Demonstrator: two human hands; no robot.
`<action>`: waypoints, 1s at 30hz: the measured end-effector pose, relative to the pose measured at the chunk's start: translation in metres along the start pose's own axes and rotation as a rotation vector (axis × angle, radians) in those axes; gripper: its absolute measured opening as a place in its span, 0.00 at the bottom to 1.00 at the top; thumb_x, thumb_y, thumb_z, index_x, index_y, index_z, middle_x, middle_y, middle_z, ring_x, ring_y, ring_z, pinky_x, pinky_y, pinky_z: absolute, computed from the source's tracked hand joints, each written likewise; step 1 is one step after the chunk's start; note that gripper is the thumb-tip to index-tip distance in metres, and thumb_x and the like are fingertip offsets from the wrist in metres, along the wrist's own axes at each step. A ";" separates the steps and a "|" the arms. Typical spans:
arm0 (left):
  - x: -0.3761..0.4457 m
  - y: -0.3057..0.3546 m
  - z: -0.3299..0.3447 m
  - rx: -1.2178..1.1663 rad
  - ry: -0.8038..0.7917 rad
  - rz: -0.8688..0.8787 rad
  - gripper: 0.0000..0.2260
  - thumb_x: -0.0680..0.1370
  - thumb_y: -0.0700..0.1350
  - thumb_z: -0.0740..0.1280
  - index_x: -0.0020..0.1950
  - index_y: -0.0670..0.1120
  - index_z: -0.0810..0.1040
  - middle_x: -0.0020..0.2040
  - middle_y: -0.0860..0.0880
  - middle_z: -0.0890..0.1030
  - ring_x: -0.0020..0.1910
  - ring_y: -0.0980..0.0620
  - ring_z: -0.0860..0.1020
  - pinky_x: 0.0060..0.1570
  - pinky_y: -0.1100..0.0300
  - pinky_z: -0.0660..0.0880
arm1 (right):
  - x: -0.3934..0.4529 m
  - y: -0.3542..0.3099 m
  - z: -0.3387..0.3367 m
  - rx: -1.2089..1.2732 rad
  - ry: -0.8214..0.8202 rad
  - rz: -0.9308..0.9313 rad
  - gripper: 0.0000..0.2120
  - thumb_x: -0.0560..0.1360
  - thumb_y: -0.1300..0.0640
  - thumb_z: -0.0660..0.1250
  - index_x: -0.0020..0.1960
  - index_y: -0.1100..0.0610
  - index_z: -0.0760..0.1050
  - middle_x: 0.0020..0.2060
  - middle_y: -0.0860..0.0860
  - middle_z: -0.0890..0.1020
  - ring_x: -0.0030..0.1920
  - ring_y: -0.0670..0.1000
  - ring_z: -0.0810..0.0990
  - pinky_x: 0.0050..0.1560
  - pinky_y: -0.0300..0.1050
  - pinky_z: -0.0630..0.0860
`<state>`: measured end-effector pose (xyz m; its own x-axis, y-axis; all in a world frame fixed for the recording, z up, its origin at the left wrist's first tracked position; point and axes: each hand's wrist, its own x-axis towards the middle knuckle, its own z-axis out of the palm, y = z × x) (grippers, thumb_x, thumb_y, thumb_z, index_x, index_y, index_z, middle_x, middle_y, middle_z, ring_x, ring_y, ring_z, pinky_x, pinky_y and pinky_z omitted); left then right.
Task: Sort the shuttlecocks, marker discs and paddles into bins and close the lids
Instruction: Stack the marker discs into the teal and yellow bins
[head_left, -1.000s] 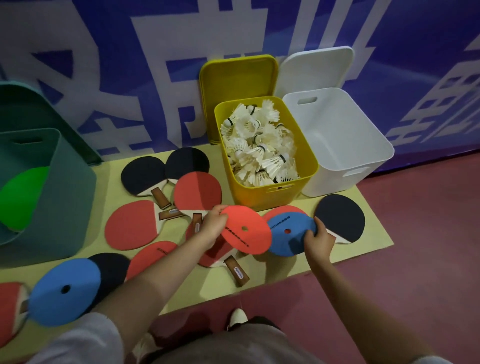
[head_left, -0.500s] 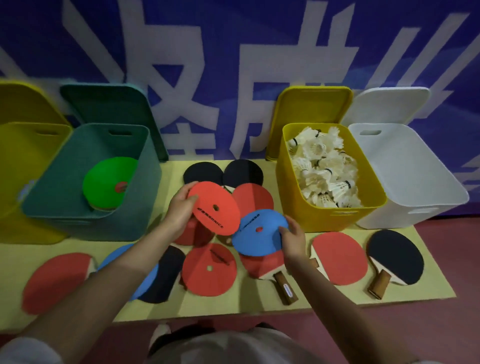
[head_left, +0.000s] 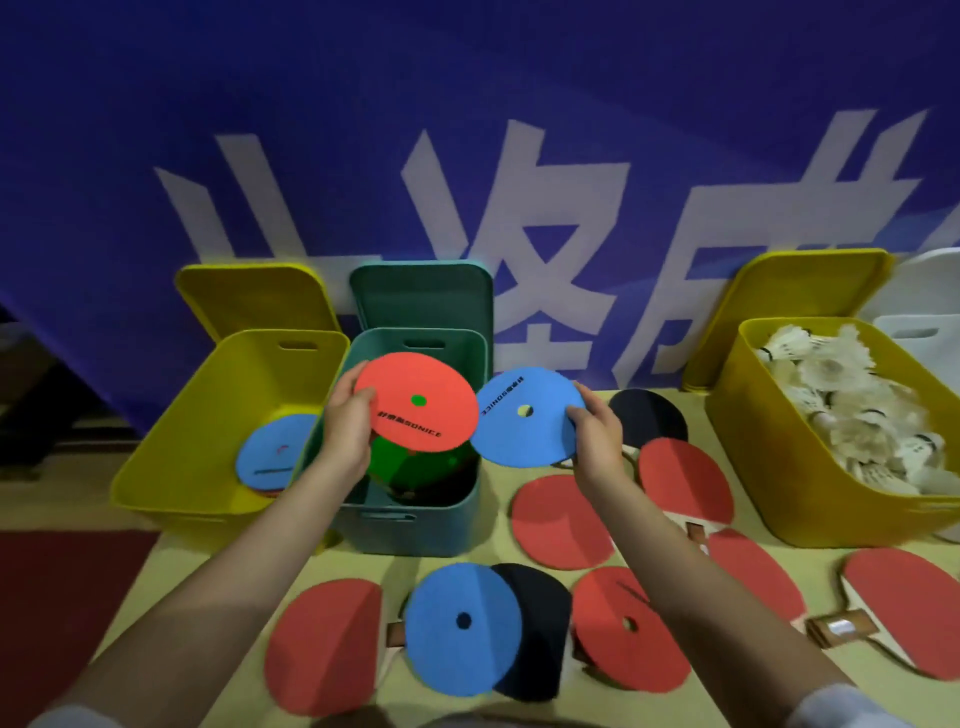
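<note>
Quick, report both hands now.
Left hand: holding the red disc by its edge.
Right hand: holding the blue disc by its edge.

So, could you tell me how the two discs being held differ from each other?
The red disc, held by the left hand, hangs over the green bin; the blue disc, in the right hand, is beside that bin, over the mat. Both are tilted, printed, with a centre hole.

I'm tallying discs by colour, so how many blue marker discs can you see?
3 blue discs: one in the right hand, one in the left yellow bin, one on the mat over a black paddle. Others may be hidden.
</note>
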<state>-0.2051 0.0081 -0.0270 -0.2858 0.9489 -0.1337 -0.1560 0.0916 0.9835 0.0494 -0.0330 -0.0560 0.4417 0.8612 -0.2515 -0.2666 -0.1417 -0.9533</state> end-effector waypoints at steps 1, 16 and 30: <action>0.006 0.003 -0.017 0.003 0.019 0.009 0.18 0.79 0.34 0.56 0.66 0.47 0.72 0.59 0.45 0.76 0.55 0.48 0.75 0.46 0.59 0.74 | -0.002 0.002 0.017 0.005 -0.011 -0.001 0.15 0.76 0.64 0.59 0.55 0.47 0.76 0.56 0.51 0.78 0.58 0.58 0.77 0.58 0.61 0.76; 0.127 0.002 -0.197 0.199 0.329 0.019 0.20 0.76 0.33 0.55 0.67 0.42 0.72 0.61 0.42 0.76 0.53 0.48 0.75 0.48 0.59 0.72 | -0.005 0.026 0.210 -0.113 -0.149 -0.073 0.16 0.76 0.68 0.59 0.61 0.58 0.75 0.56 0.54 0.79 0.54 0.53 0.76 0.53 0.45 0.72; 0.200 -0.071 -0.212 0.872 0.136 -0.386 0.19 0.74 0.37 0.64 0.65 0.37 0.72 0.62 0.35 0.77 0.60 0.36 0.75 0.55 0.49 0.72 | 0.025 0.051 0.278 -0.209 -0.176 -0.006 0.18 0.77 0.66 0.58 0.65 0.56 0.73 0.58 0.52 0.77 0.58 0.53 0.75 0.53 0.45 0.71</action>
<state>-0.4514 0.1270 -0.1496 -0.4771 0.7687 -0.4260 0.4798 0.6339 0.6066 -0.1921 0.1168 -0.0648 0.2825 0.9313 -0.2299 -0.0739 -0.2178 -0.9732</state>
